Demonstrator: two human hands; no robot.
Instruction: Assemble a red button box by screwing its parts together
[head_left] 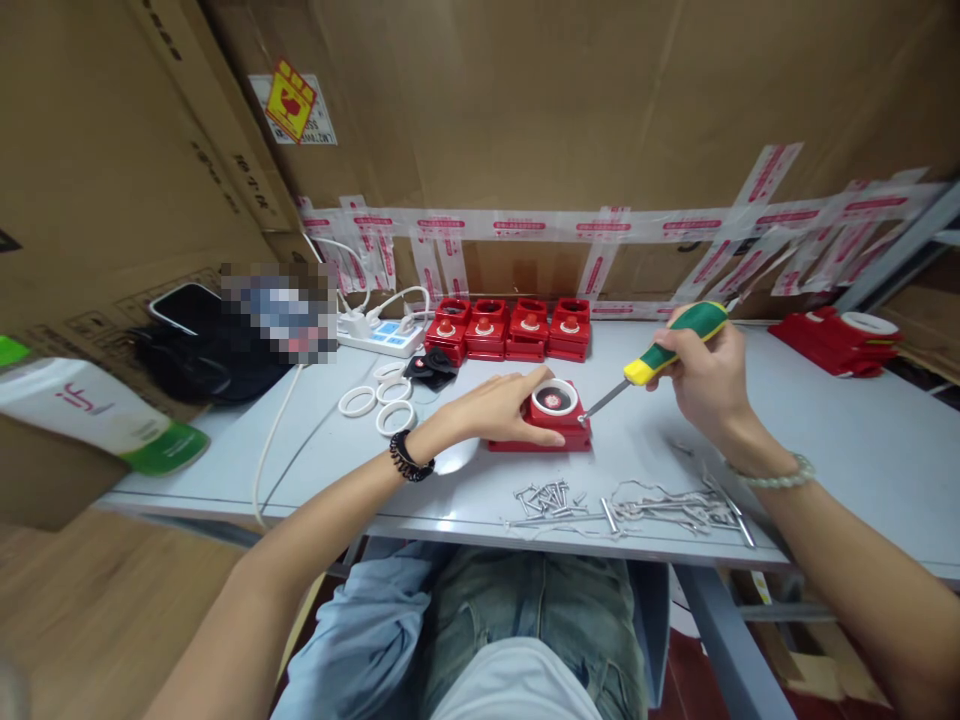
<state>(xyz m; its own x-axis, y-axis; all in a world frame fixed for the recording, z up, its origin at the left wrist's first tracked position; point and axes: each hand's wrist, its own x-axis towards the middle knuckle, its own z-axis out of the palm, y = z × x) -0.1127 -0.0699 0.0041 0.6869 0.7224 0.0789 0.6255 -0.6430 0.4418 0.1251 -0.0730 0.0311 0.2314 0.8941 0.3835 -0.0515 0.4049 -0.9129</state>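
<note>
A red box-shaped device [540,436] with a white ring [556,397] round a dark centre lies on the table. My left hand [510,408] is wrapped over its left side and holds it against the tabletop. In my right hand [705,370] is a screwdriver [679,342] with a green and yellow handle, tilted down to the left. Its tip meets the right front corner of the red device, where a small shiny screw head seems to sit. Loose screws [551,498] lie in front of the device, beside several thin metal rods [675,508] tangled with string.
Several red devices [487,330] stand in a row at the back beside a white power strip [382,335]. White rings [395,418] lie to the left, near a black pouch [433,369]. More red parts [836,340] are at the right. A white and green tube [105,415] is far left.
</note>
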